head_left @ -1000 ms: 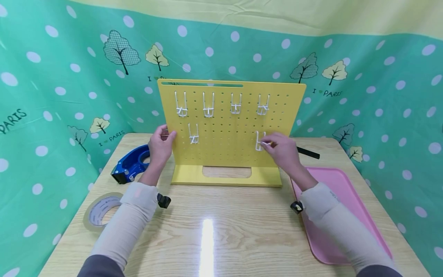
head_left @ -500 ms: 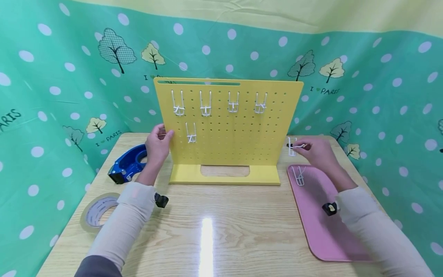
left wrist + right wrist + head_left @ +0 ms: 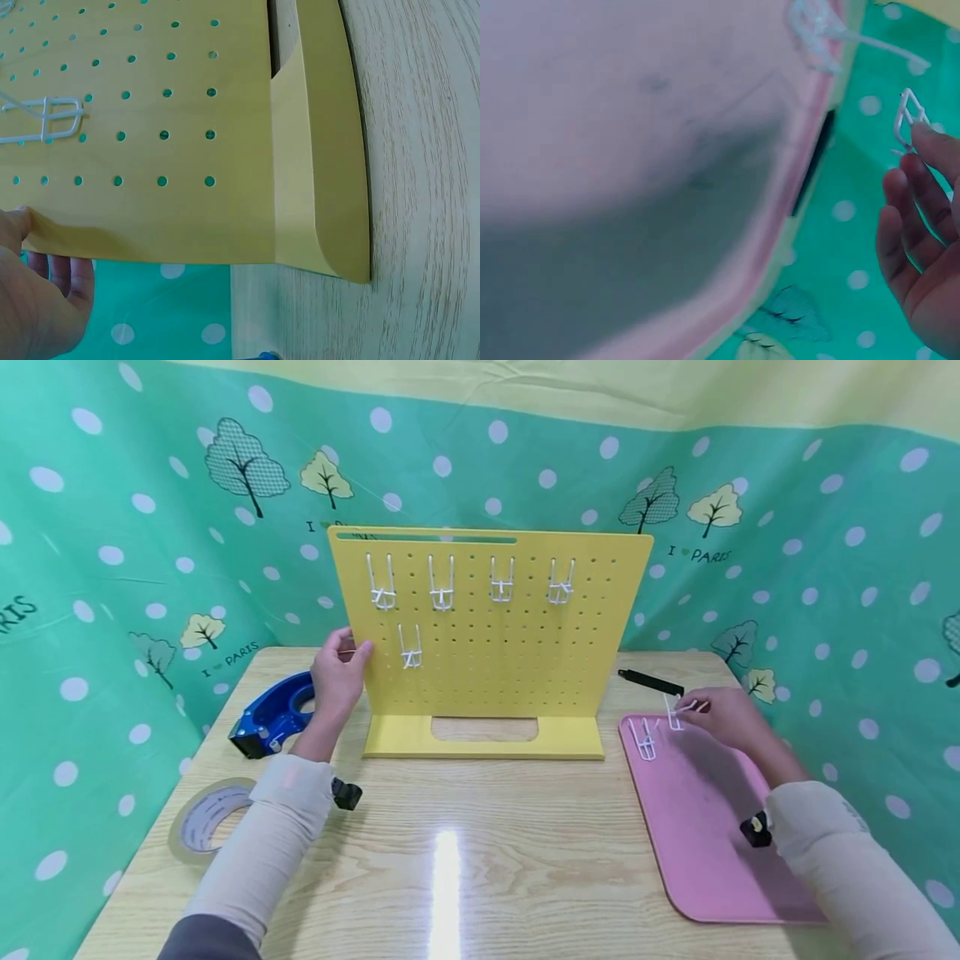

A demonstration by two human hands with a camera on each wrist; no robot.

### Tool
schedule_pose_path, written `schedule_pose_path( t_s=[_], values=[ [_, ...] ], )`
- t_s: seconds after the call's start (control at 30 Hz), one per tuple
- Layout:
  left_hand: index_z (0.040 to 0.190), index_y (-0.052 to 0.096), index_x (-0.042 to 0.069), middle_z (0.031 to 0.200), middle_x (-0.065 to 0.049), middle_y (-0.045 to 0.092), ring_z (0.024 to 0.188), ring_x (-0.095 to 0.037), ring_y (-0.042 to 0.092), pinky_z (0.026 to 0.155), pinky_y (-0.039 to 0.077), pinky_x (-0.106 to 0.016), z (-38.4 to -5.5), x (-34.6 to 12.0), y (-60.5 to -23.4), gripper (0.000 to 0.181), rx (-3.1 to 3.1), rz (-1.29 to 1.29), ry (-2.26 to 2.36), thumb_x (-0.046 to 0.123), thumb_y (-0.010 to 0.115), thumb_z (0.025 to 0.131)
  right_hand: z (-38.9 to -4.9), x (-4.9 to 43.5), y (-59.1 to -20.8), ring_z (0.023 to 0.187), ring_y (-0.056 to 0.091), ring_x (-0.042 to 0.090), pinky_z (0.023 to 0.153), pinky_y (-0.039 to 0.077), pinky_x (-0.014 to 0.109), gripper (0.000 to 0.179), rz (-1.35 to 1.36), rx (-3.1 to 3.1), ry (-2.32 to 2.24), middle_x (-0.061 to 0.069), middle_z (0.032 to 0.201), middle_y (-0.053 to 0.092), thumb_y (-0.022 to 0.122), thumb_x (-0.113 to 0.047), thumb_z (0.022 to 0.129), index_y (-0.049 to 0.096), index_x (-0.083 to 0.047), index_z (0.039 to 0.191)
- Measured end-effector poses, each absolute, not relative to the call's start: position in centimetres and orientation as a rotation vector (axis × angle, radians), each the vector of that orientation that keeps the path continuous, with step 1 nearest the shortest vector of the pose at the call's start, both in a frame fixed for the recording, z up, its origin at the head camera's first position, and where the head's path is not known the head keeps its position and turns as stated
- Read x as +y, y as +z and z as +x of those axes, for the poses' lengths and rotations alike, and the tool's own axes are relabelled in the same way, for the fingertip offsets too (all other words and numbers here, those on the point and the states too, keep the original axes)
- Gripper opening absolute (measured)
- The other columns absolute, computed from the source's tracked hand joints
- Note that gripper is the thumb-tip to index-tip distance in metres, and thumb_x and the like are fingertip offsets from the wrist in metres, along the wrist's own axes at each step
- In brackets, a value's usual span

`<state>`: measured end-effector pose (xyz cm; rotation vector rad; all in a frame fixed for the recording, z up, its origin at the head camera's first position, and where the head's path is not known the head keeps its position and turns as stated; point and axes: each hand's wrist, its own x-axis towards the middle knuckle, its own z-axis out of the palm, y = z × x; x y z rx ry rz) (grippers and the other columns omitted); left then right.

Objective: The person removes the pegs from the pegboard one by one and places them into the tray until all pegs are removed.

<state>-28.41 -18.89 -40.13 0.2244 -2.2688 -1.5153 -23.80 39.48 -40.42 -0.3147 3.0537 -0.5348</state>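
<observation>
The yellow pegboard (image 3: 480, 681) stands upright on its base. My left hand (image 3: 337, 677) grips its left edge, thumb on the front and fingers behind, as the left wrist view also shows. Between thumb and fingertips, my right hand (image 3: 726, 720) pinches a white wire hook (image 3: 671, 713) over the far end of the pink tray (image 3: 705, 835). Another white wire hook (image 3: 642, 740) lies in the tray's far left corner. Several more hang on the board: a top row, including the leftmost hook (image 3: 382, 585), and a single hook (image 3: 410, 648) below it.
Left of the board sits a blue tape dispenser (image 3: 277, 714), with a roll of tape (image 3: 210, 818) nearer, partly behind the left sleeve. A black bar (image 3: 651, 682) lies beyond the tray. A green dotted curtain (image 3: 480, 468) surrounds the wooden table (image 3: 375, 860).
My right hand has moved right and down, from the board's front to over the tray, still pinching the hook. My left hand keeps its grip on the edge.
</observation>
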Motion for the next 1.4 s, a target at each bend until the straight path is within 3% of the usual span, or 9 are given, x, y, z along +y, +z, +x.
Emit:
schedule_pose_path(
  t_s=[0.07, 0.1, 0.17, 0.5, 0.73, 0.97, 1.27, 1.4],
  values=[
    [0.135, 0.062, 0.010, 0.118, -0.015, 0.068, 0.102, -0.019, 0.063, 0.082, 0.049, -0.018, -28.3, -18.9, -40.1, 0.038, -2.271, 0.222, -1.513, 0.026, 0.066, 0.100, -23.8, 39.8, -41.2, 0.081, 0.067, 0.020, 0.083, 0.056, 0.045, 0.011, -0.307, 3.024, -0.513, 0.004, 0.089, 0.076, 0.071, -0.021, 0.095, 0.078, -0.014, 0.102],
    [0.135, 0.062, 0.010, 0.118, -0.016, 0.068, 0.102, -0.019, 0.062, 0.082, 0.049, -0.018, -28.3, -18.9, -40.1, 0.038, -2.271, 0.221, -1.512, 0.026, 0.066, 0.100, -23.8, 39.9, -41.6, 0.082, 0.066, 0.018, 0.071, 0.055, 0.038, 0.010, -0.302, 3.013, -0.501, 0.003, 0.090, 0.075, 0.071, -0.020, 0.095, 0.078, -0.015, 0.101],
    [0.135, 0.062, 0.011, 0.118, -0.015, 0.068, 0.102, -0.019, 0.062, 0.082, 0.049, -0.018, -28.4, -18.9, -40.1, 0.038, -2.270, 0.217, -1.513, 0.026, 0.066, 0.100, -23.8, 40.0, -42.4, 0.083, 0.065, 0.018, 0.070, 0.053, 0.034, 0.009, -0.293, 2.993, -0.494, 0.003, 0.090, 0.075, 0.071, -0.018, 0.095, 0.078, -0.015, 0.099],
    [0.134, 0.062, 0.010, 0.117, -0.016, 0.069, 0.101, -0.019, 0.063, 0.081, 0.048, -0.017, -28.5, -18.9, -40.1, 0.037, -2.272, 0.223, -1.499, 0.025, 0.066, 0.100, -24.4, 40.8, -44.8, 0.076, 0.063, 0.016, 0.063, 0.051, 0.029, 0.011, -0.286, 2.969, -0.472, 0.004, 0.084, 0.074, 0.072, -0.015, 0.092, 0.079, -0.010, 0.098],
    [0.135, 0.062, 0.011, 0.118, -0.016, 0.069, 0.104, -0.021, 0.064, 0.082, 0.049, -0.019, -28.4, -18.8, -40.0, 0.038, -2.276, 0.223, -1.497, 0.026, 0.066, 0.100, -24.5, 40.8, -45.4, 0.075, 0.060, 0.015, 0.065, 0.048, 0.029, 0.009, -0.303, 2.974, -0.463, 0.002, 0.083, 0.073, 0.071, -0.015, 0.092, 0.078, -0.011, 0.095],
    [0.135, 0.062, 0.011, 0.117, -0.015, 0.069, 0.105, -0.023, 0.064, 0.082, 0.050, -0.021, -28.4, -19.0, -40.0, 0.039, -2.289, 0.225, -1.496, 0.027, 0.066, 0.100, -24.5, 40.8, -45.0, 0.080, 0.063, 0.022, 0.067, 0.052, 0.033, 0.012, -0.245, 2.958, -0.483, 0.010, 0.091, 0.074, 0.070, -0.013, 0.092, 0.078, -0.011, 0.100],
    [0.136, 0.061, 0.010, 0.116, -0.016, 0.068, 0.106, -0.023, 0.065, 0.080, 0.050, -0.019, -28.4, -19.1, -40.1, 0.039, -2.291, 0.234, -1.487, 0.027, 0.066, 0.100, -23.9, 40.4, -42.1, 0.094, 0.064, 0.031, 0.076, 0.055, 0.042, 0.020, -0.169, 2.974, -0.501, 0.017, 0.105, 0.072, 0.063, -0.014, 0.097, 0.074, -0.007, 0.112],
    [0.136, 0.061, 0.010, 0.116, -0.016, 0.068, 0.106, -0.023, 0.065, 0.080, 0.050, -0.019, -28.3, -19.0, -40.0, 0.039, -2.293, 0.231, -1.485, 0.027, 0.066, 0.100, -24.1, 40.1, -40.4, 0.094, 0.068, 0.033, 0.074, 0.055, 0.039, 0.022, -0.192, 3.076, -0.594, 0.017, 0.105, 0.074, 0.064, -0.019, 0.100, 0.073, -0.005, 0.114]
  ],
)
